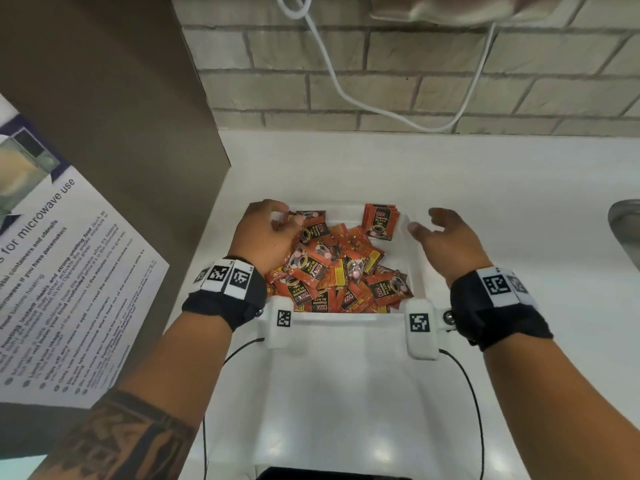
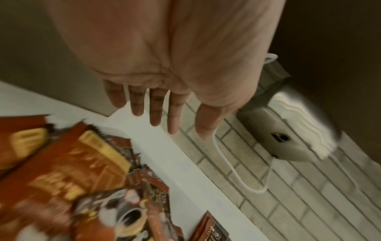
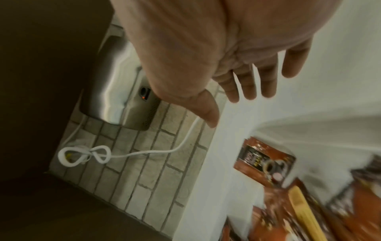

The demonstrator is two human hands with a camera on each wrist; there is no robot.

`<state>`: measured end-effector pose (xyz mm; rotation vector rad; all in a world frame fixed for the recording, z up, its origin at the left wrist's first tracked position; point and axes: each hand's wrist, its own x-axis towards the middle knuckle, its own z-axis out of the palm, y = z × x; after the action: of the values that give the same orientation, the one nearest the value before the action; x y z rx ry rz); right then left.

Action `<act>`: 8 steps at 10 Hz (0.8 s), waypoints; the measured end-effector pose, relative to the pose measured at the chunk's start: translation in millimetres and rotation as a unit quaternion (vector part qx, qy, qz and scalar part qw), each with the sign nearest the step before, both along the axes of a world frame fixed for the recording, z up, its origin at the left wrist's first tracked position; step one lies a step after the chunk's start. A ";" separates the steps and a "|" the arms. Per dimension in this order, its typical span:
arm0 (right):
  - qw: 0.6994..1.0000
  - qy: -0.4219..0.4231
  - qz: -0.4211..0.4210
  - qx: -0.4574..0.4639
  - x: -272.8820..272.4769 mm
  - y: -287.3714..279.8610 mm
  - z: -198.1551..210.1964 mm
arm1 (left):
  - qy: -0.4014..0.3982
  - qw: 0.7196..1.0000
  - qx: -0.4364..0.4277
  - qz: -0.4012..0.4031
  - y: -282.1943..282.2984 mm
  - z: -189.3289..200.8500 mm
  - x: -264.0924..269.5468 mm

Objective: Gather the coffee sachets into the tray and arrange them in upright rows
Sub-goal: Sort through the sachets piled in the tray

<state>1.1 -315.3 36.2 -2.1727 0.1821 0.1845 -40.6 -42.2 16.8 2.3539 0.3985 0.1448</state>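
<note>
A white tray (image 1: pixel 417 271) on the white counter holds a loose heap of several orange-and-black coffee sachets (image 1: pixel 332 271). A few sachets (image 1: pixel 380 221) stand upright together in its far right corner. My left hand (image 1: pixel 266 230) is over the tray's far left corner, low above the heap. The left wrist view shows its fingers (image 2: pixel 155 112) straight and spread, holding nothing, with blurred sachets (image 2: pixel 72 171) below. My right hand (image 1: pixel 446 237) hovers over the tray's right wall, palm facing inward. Its fingers (image 3: pixel 249 84) are spread and empty, close to the upright sachets (image 3: pixel 264 164).
A brown cabinet side (image 1: pixel 121 133) with a microwave notice (image 1: pixel 62 289) rises at the left. Behind is a brick wall (image 1: pixel 415 81) with a white cable (image 1: pixel 332 74) and a metal wall unit (image 3: pixel 115 91). A steel sink edge (image 1: pixel 625 223) shows at the far right.
</note>
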 end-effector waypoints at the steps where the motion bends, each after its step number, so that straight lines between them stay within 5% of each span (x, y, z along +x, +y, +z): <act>1: 0.996 0.004 0.086 -0.038 7.4 7.3 14.9 | 0.039 0.993 0.064 -0.096 -21.6 10.2 12.4; 3: 0.951 0.161 0.203 -0.170 33.7 43.1 -1.5 | 0.155 0.927 0.204 -0.275 -72.0 11.7 45.2; 5: 0.946 0.167 0.206 -0.184 42.8 49.1 -18.4 | 0.216 0.858 0.301 -0.356 -91.6 5.6 56.0; 7: 0.803 0.161 0.353 -0.452 29.6 59.6 -15.8 | 0.235 0.821 0.345 -0.389 -99.4 -4.8 55.3; 8: 0.765 0.166 0.384 -0.489 19.9 63.0 -22.1 | 0.247 0.809 0.366 -0.388 -100.7 -7.0 58.8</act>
<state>21.0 -252.3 14.1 -3.1224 -0.5779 1.1743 18.2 -142.9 9.8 3.0923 -0.5204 -0.8659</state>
